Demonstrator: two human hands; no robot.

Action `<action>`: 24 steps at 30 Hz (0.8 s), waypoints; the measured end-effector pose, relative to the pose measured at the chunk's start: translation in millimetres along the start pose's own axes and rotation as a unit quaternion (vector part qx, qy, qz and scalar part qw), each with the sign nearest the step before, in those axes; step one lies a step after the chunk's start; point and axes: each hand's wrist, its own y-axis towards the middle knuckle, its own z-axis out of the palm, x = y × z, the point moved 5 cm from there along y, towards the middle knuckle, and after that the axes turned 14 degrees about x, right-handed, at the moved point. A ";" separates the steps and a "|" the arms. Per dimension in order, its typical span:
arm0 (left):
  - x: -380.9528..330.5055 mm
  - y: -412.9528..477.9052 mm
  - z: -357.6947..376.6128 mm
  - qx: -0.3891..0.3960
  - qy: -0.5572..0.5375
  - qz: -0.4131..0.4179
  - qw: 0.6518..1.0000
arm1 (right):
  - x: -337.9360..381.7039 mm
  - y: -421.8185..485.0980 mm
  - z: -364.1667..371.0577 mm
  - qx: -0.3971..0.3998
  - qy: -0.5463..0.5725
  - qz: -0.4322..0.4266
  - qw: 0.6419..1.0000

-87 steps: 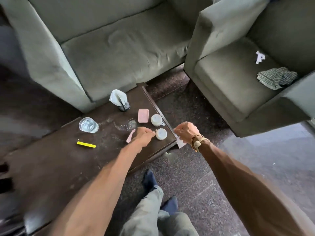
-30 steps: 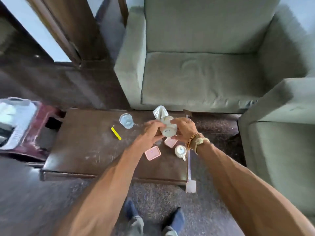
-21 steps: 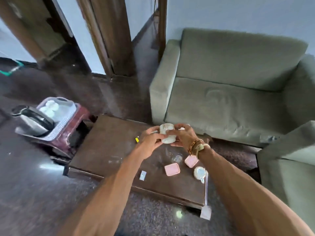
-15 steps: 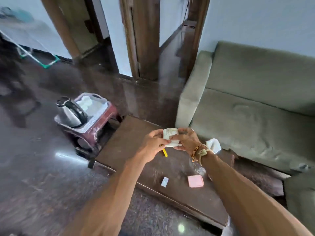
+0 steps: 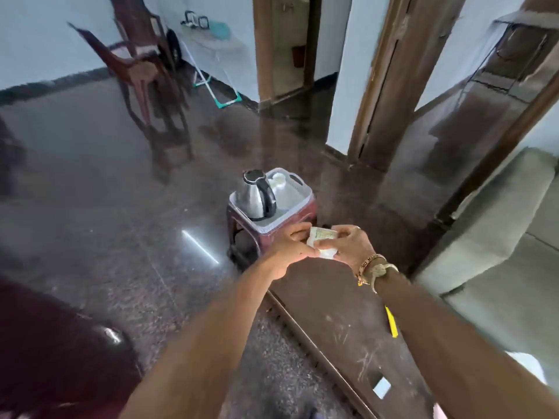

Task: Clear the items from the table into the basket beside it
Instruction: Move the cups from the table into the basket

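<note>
Over table (image 5: 332, 313) end, your left hand (image 5: 287, 251) and right hand (image 5: 351, 244) grip white cup (image 5: 324, 239), mid-carry. Next: lower it into basket (image 5: 299, 204) beside kettle (image 5: 255, 195).

One each: kettle (image 5: 255, 196), basket (image 5: 305, 192), stool (image 5: 266, 238), table (image 5: 332, 313), marker (image 5: 391, 323), cup stack (image 5: 325, 235).

The basket (image 5: 273, 228) looks pale lilac-white with a perforated pattern, on a maroon stool (image 5: 273, 241). The kettle (image 5: 254, 198) is silver with black handle and lid. The dark brown table (image 5: 329, 309) shows pale scratches and a yellow stick (image 5: 391, 323); the cup (image 5: 326, 235) is white.
</note>
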 end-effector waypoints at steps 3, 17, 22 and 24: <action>3.5 -0.2 -42.9 -0.040 0.008 -0.014 0.999 | 5.6 33.1 37.0 0.042 -0.034 -0.014 0.998; -68.9 38.4 -174.3 -0.123 0.001 0.046 0.991 | 114.1 166.9 114.2 0.115 -0.197 -0.109 0.967; -77.9 58.3 -224.4 -0.166 0.004 0.016 0.986 | 128.7 207.5 144.2 0.120 -0.171 -0.111 0.972; -77.9 66.2 -243.1 -0.165 0.011 0.012 0.986 | 129.0 221.9 157.5 0.121 -0.181 -0.112 0.970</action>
